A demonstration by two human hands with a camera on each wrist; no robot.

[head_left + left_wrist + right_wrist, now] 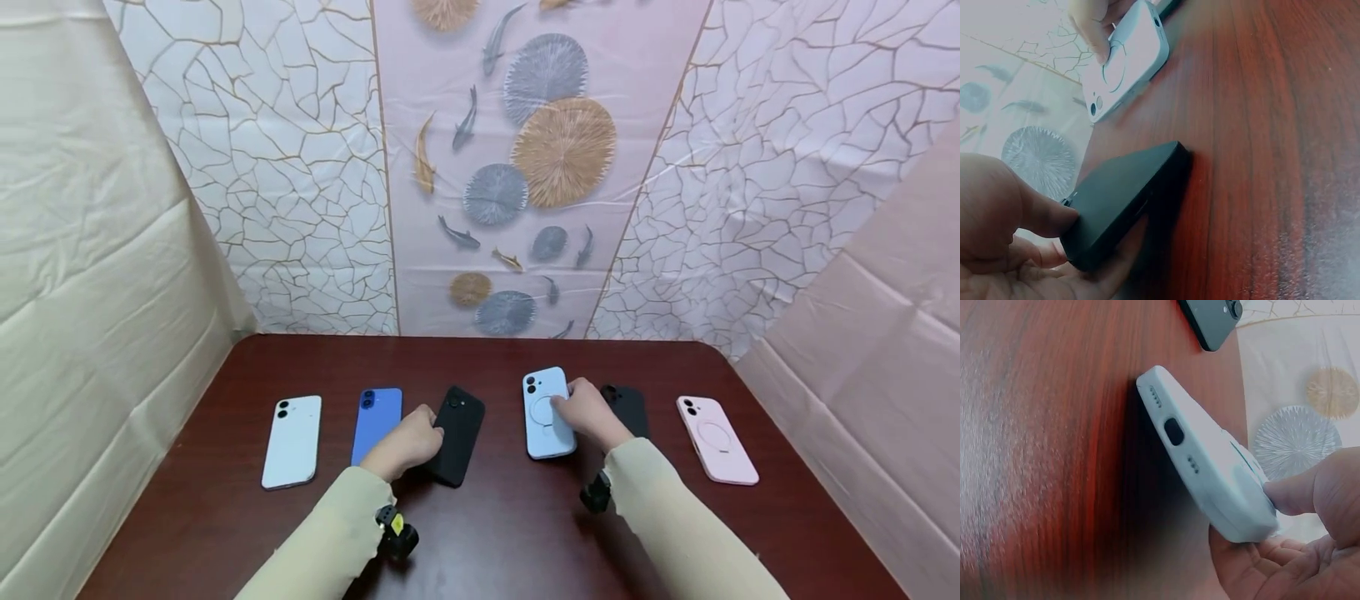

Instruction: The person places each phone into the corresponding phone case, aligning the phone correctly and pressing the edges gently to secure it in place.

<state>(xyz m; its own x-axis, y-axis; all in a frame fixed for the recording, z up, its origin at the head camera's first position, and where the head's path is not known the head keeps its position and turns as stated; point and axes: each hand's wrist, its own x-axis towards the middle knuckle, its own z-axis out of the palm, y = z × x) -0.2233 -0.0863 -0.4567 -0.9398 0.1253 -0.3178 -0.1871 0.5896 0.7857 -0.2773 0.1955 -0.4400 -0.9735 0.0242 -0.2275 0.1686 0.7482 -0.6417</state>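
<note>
My left hand grips a black phone by its left edge. In the left wrist view the thumb lies on the back of this phone and fingers reach beneath it, with its near edge tilted up off the table. A light blue phone with a ring on its back is pinched at its right side by my right hand. The right wrist view has that phone tilted, its charging port facing the camera, thumb on top and fingers underneath. Both phones lie camera side up.
On the dark red wooden table, a white phone and a blue phone lie to the left. Another black phone is partly behind the right hand. A pink phone lies far right. Patterned cloth hangs behind.
</note>
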